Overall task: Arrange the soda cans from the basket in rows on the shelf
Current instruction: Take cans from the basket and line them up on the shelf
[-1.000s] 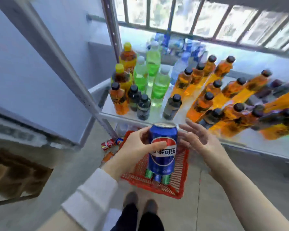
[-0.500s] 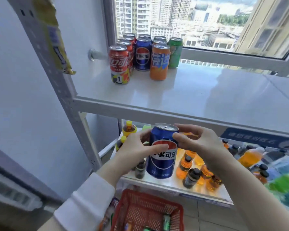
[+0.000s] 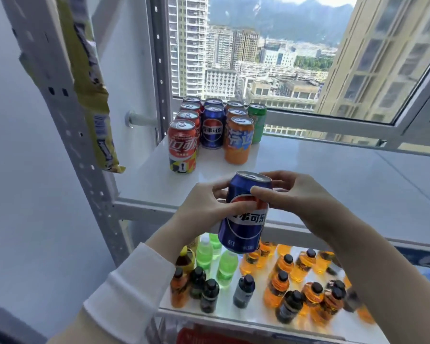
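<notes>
Can (image 3: 243, 228), blue, tilted, held by left hand (image 3: 201, 210) and right hand (image 3: 299, 194)

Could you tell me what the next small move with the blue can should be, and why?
Probably carry the held blue can forward over the shelf and set it upright in front of the blue row. The left hand and right hand grip it tilted in the air; that row stops behind the front red can and front orange can.
</notes>
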The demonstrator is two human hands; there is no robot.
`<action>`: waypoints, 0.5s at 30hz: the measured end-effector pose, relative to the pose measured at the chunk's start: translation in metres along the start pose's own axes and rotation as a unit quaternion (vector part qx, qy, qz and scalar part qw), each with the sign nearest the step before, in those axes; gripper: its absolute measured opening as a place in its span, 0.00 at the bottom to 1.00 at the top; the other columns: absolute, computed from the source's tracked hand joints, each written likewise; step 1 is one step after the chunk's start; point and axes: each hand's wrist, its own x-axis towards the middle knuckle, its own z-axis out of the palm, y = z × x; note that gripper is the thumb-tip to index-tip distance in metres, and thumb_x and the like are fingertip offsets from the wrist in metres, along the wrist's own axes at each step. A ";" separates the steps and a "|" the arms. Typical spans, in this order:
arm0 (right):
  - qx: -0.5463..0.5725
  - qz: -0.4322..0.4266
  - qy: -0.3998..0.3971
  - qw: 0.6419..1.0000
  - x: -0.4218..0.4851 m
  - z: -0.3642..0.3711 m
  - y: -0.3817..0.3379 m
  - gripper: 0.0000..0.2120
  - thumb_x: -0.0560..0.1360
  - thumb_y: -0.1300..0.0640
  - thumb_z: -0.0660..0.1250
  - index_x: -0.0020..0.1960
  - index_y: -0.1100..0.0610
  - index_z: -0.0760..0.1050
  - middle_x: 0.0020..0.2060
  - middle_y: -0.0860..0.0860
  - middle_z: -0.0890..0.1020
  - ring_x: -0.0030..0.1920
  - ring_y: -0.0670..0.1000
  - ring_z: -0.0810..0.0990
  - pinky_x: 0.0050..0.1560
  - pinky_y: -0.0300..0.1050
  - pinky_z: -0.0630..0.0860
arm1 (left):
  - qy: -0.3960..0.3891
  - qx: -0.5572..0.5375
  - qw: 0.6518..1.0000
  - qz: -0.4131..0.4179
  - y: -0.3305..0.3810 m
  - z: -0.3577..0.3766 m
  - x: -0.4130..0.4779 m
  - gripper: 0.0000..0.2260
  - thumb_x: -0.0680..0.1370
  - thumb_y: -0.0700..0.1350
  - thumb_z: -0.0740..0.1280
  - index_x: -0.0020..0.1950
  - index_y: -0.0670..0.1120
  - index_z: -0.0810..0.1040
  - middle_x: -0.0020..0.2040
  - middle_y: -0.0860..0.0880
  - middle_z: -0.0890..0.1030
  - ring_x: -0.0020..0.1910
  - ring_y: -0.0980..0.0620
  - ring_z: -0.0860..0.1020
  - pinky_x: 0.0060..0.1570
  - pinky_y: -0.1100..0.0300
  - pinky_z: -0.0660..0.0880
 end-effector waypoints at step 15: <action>-0.057 -0.019 0.039 0.997 0.119 -0.003 -0.021 0.23 0.59 0.52 0.79 0.51 0.55 0.76 0.45 0.47 0.79 0.46 0.45 0.78 0.41 0.38 0.76 | 0.204 0.135 0.969 0.019 -0.048 -0.024 0.061 0.35 0.64 0.50 0.77 0.68 0.50 0.68 0.61 0.54 0.74 0.59 0.59 0.73 0.56 0.73 0.69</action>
